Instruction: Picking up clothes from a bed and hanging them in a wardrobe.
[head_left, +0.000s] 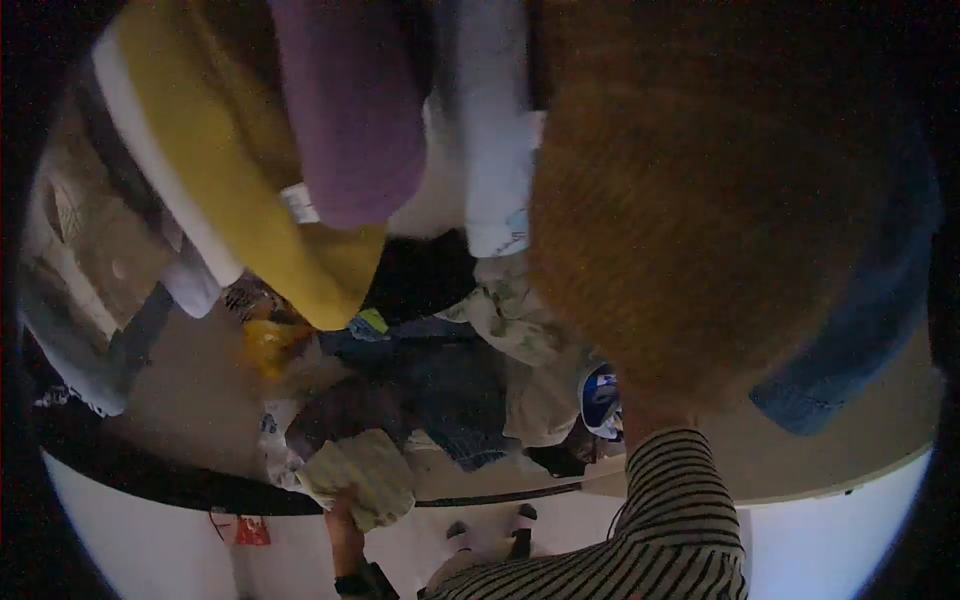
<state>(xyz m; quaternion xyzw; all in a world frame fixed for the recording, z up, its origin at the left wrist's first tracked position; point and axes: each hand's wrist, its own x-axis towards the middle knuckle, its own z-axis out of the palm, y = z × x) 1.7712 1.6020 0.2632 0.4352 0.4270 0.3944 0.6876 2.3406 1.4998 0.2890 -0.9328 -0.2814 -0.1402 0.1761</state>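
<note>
My left hand (345, 521), with a dark band on its wrist, grips a folded pale green-beige cloth (367, 476) at the front edge of the wardrobe floor. My right arm, in a black-striped sleeve (679, 480), reaches up into the hanging clothes. A brown garment (697, 225) hides the fingers of my right hand, so its grip cannot be seen. Between the arms lies a heap of clothes with dark blue denim (457, 397), a beige cloth (544, 397) and a white-and-blue item (601, 397).
Yellow (330, 277), purple (356, 127) and light blue (495, 150) garments hang overhead. Blue denim (817, 375) hangs at the right, beige clothing (105, 232) at the left. The wardrobe's front edge (825, 491) curves across; a red item (253, 530) lies on the floor below.
</note>
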